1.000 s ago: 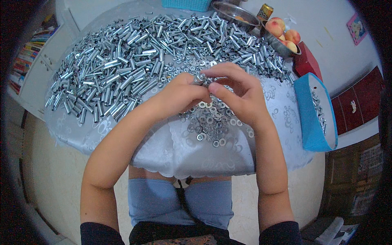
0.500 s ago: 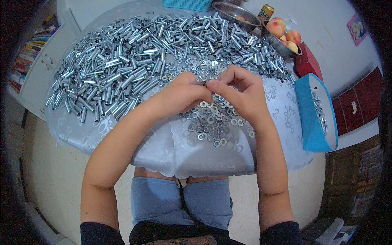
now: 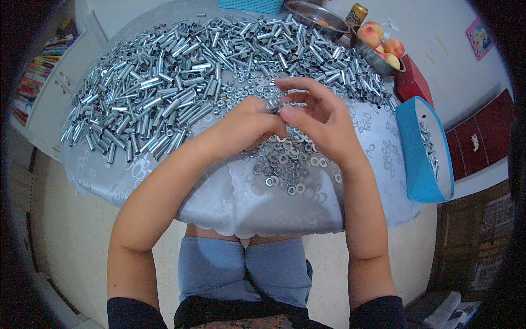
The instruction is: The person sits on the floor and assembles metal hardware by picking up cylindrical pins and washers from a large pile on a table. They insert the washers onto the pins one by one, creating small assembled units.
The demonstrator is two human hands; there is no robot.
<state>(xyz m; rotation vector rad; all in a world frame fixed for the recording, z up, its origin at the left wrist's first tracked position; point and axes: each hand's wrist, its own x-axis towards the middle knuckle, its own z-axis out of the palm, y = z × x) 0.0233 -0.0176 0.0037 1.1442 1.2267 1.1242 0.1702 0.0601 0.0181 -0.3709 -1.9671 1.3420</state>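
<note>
My left hand (image 3: 249, 122) is closed, its fingers curled round a small silver metal piece (image 3: 270, 104) that shows at the fingertips; its exact shape is too small to make out. Close beside it is my right hand (image 3: 320, 118), with index finger and thumb spread apart and the thumb tip by the piece. Beneath both hands lie flat washers (image 3: 285, 159) and, farther back, small nuts (image 3: 246, 85), partly hidden by the fingers. A wide heap of short metal tubes (image 3: 159, 90) covers the table behind and to the left.
A blue fabric bin (image 3: 408, 153) holding metal tubes stands at the table's right edge. Behind it are a red box (image 3: 413, 82), a bowl of peaches (image 3: 378, 60), a can (image 3: 357, 15) and a steel bowl (image 3: 312, 8). A turquoise basket (image 3: 252, 5) sits at the back.
My right index finger has lifted away from the thumb, opening the pinch at the metal piece. My left hand has stayed nearly in place.
</note>
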